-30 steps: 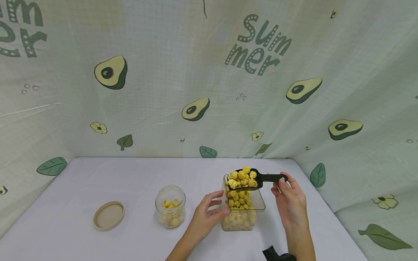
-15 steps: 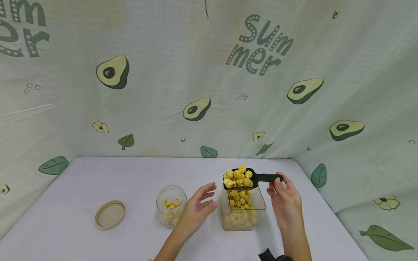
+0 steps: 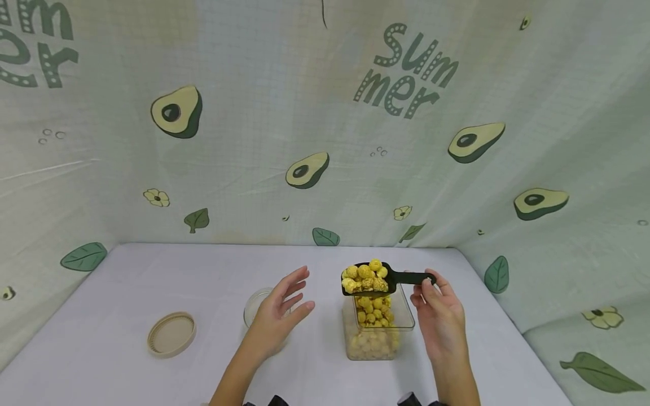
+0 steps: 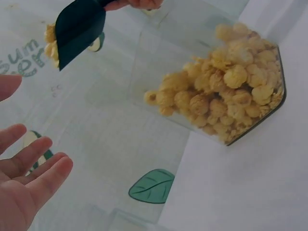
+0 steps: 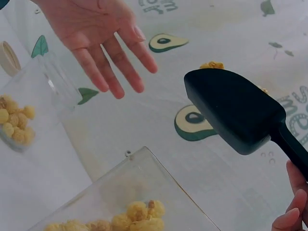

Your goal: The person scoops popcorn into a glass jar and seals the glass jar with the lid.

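Observation:
My right hand point(image 3: 440, 313) pinches the end of the handle of a black scoop point(image 3: 409, 277), which is heaped with yellow popcorn point(image 3: 364, 276). The scoop hovers over a clear rectangular container point(image 3: 404, 316) that holds more popcorn. My left hand point(image 3: 276, 316) holds nothing; its fingers are spread and relaxed, in front of a round glass jar point(image 3: 252, 307), and it hides most of that jar in the head view. Some popcorn point(image 5: 17, 120) lies in the bottom of the jar, as the right wrist view shows. In the left wrist view the scoop's underside point(image 4: 82, 31) faces the camera.
A round beige lid point(image 3: 171, 335) lies on the white table point(image 3: 203, 270) left of the jar. A pale curtain point(image 3: 244, 113) with avocado prints hangs behind and at both sides of the table.
My left hand has let go of the container's side and moved left, in front of the jar. My right hand has shifted the loaded scoop slightly left.

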The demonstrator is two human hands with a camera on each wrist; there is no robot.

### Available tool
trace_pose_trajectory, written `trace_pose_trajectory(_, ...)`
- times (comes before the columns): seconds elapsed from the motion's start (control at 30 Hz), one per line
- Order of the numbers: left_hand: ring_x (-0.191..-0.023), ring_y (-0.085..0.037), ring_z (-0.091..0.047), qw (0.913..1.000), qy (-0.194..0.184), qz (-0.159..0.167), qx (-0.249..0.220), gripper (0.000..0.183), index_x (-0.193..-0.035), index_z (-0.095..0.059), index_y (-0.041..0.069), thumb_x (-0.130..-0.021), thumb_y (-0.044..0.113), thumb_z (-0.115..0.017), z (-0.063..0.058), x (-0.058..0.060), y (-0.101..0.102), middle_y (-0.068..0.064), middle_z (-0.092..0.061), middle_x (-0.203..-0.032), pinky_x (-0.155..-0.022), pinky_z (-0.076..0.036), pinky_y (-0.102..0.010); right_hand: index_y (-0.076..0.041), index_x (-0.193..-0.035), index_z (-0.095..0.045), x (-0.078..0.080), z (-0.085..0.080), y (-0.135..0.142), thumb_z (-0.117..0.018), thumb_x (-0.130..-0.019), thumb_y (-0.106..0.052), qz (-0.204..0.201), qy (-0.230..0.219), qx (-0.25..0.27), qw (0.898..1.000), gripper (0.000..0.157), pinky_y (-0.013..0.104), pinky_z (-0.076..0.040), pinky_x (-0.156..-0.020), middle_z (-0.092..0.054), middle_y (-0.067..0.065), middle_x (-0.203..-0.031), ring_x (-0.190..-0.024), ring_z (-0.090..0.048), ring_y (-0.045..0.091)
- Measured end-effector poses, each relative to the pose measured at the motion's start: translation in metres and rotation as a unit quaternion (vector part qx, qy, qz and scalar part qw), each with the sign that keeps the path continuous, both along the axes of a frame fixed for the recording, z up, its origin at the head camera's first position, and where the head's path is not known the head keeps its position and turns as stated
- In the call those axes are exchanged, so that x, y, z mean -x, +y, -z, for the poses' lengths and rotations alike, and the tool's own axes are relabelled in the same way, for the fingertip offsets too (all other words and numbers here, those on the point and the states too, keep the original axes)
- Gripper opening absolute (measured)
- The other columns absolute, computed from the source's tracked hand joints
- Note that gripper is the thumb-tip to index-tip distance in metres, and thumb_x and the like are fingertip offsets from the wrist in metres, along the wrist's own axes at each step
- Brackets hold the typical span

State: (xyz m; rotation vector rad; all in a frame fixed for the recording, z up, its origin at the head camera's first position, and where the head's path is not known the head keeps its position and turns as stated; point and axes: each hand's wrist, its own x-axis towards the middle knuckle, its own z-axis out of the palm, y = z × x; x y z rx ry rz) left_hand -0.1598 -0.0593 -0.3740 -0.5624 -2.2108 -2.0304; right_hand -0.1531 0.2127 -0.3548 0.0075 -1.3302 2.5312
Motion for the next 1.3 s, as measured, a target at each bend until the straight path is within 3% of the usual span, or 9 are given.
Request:
trace_pose_trajectory(0.23,-0.131,-0.026,-0.04,0.9975,0.042,-0.021,0.052,0.065,-0.141,-0.037,0.017,-0.084,0.017,-0.069,-0.006,0.002,-0.03,-0.005,-0.04,-0.144,-0.104,-0.038,-0.036,-0.006,-0.111,-0.05,-0.001,0.001,-0.007,-0.048,-0.095,-0.003,-0.018,0.004,-0.003,1.0,0.017,0.019,-0.044,-0.066,-0.06,-0.001,-0.082,-0.075,-0.055,0.009)
trace_pose_trajectory(0.53,-0.132,-0.024,-0.037,0.9944,0.041,-0.014,0.097,0.069,-0.142,-0.035,0.022,-0.083,0.02,-0.071,-0.001,0.008,-0.064,-0.002,-0.036,-0.146,-0.106,-0.036,-0.036,-0.005,-0.11,-0.049,-0.003,0.002,-0.017,-0.047,-0.095,-0.002,-0.038,0.015,-0.024,0.999,0.015,0.017,-0.045,-0.068,-0.06,-0.001,-0.078,-0.073,-0.055,0.008)
trace_pose_trajectory(0.73,-0.13,-0.026,-0.038,0.993,0.026,0.004,0.115,0.067,-0.14,-0.037,0.021,-0.083,0.019,-0.071,0.008,0.013,-0.085,-0.004,-0.037,-0.146,-0.104,-0.038,-0.02,-0.004,-0.11,-0.047,-0.004,0.003,-0.026,-0.048,-0.095,-0.001,-0.044,0.007,-0.037,0.998,0.016,0.016,-0.048,-0.069,-0.062,-0.002,-0.08,-0.074,-0.056,0.008)
trace_pose_trajectory(0.97,-0.122,0.002,-0.042,0.9927,0.016,0.034,0.115,0.064,-0.139,-0.038,0.017,-0.084,0.014,-0.069,0.016,0.018,-0.102,-0.009,-0.037,-0.145,-0.102,-0.039,-0.017,-0.003,-0.111,-0.048,-0.004,0.004,-0.035,-0.05,-0.094,-0.002,-0.042,-0.004,-0.044,0.998,0.017,0.017,-0.051,-0.073,-0.065,-0.002,-0.08,-0.074,-0.059,0.008)
trace_pose_trajectory(1.1,-0.117,0.009,-0.042,0.9922,-0.002,0.041,0.118,0.064,-0.14,-0.037,0.014,-0.084,0.013,-0.068,0.021,0.019,-0.109,-0.011,-0.036,-0.145,-0.099,-0.039,-0.015,-0.005,-0.112,-0.048,-0.005,0.004,-0.041,-0.052,-0.094,-0.004,-0.036,-0.021,-0.058,0.997,0.018,0.016,-0.052,-0.075,-0.065,-0.003,-0.079,-0.074,-0.06,0.007)
trace_pose_trajectory(1.2,-0.119,0.005,-0.043,0.9915,-0.027,0.048,0.118,0.065,-0.14,-0.037,0.013,-0.084,0.012,-0.068,0.026,0.019,-0.113,-0.012,-0.035,-0.146,-0.099,-0.039,-0.015,-0.004,-0.115,-0.046,-0.005,0.005,-0.047,-0.053,-0.093,-0.005,-0.036,-0.034,-0.062,0.997,0.023,0.015,-0.052,-0.076,-0.065,-0.004,-0.08,-0.075,-0.06,0.007)
trace_pose_trajectory(1.3,-0.126,-0.015,-0.043,0.9899,-0.051,0.061,0.117,0.067,-0.141,-0.036,0.012,-0.083,0.012,-0.068,0.03,0.02,-0.115,-0.013,-0.034,-0.146,-0.1,-0.04,-0.019,-0.002,-0.117,-0.043,-0.004,0.006,-0.051,-0.052,-0.093,-0.004,-0.038,-0.031,-0.061,0.997,0.025,0.015,-0.051,-0.076,-0.064,-0.004,-0.081,-0.075,-0.06,0.007)
